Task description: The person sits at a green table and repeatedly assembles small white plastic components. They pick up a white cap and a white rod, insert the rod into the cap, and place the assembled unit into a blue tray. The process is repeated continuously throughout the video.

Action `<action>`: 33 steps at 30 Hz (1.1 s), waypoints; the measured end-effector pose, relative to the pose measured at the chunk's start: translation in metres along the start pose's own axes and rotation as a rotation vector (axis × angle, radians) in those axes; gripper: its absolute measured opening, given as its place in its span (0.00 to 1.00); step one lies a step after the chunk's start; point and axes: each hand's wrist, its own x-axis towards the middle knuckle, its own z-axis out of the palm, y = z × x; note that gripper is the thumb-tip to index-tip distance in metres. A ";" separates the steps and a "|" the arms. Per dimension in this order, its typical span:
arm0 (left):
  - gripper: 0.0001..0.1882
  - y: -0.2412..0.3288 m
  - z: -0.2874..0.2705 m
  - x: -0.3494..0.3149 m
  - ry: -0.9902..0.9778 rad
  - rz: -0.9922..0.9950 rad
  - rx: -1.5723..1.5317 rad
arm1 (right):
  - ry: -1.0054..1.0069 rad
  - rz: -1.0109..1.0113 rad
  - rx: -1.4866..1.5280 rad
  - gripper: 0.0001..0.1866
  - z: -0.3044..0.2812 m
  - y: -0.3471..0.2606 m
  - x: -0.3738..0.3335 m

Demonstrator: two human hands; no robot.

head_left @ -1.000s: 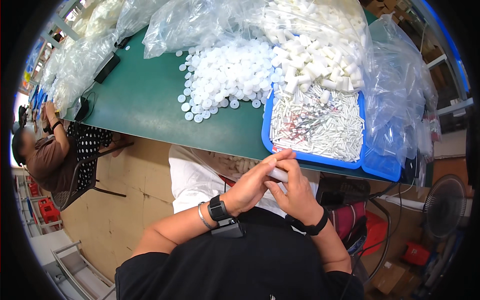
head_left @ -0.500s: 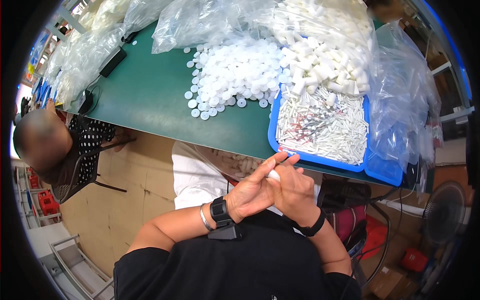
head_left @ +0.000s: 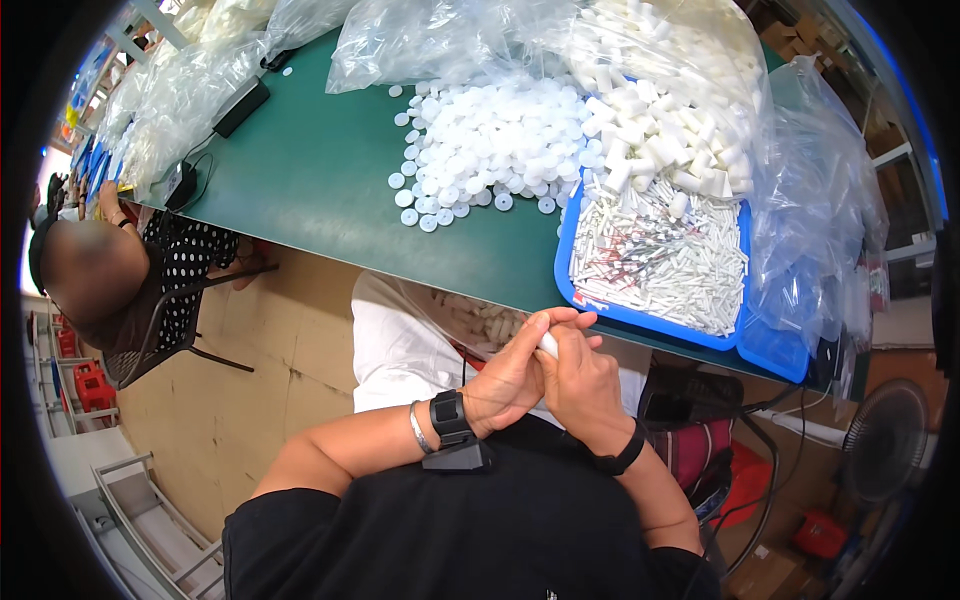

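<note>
Both hands meet in front of my body, just off the table's near edge. My left hand (head_left: 508, 378) is closed round a small white cylindrical piece (head_left: 548, 345), of which only one rounded end shows. My right hand (head_left: 584, 385) presses against the same piece from the other side, its fingers bent and partly covering it. Just beyond the hands is a blue tray (head_left: 562, 262) full of thin white sticks (head_left: 690, 285), with some red and dark wires among them. White hollow cylinders (head_left: 650, 140) are heaped at the tray's far end.
White round discs (head_left: 490, 140) are piled on the green table (head_left: 330, 170). Clear plastic bags (head_left: 430, 45) lie along the back and right. A seated person (head_left: 100, 270) is at the left. A bag of white pieces (head_left: 480, 318) sits below the table edge; a fan (head_left: 885, 440) stands at right.
The table and its contents have shifted slightly to the right in the picture. My hands stay together on the white piece, with the left fingers a little more curled over it.
</note>
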 end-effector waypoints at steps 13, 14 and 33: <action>0.32 0.001 -0.012 -0.009 0.064 -0.068 0.254 | -0.308 0.368 0.961 0.13 0.008 0.031 0.002; 0.32 0.003 -0.018 -0.010 0.073 -0.116 0.202 | -0.394 0.469 1.085 0.14 0.004 0.032 0.003; 0.25 0.014 -0.082 -0.018 0.610 -0.349 0.037 | -0.385 0.047 -0.081 0.26 0.043 0.055 -0.003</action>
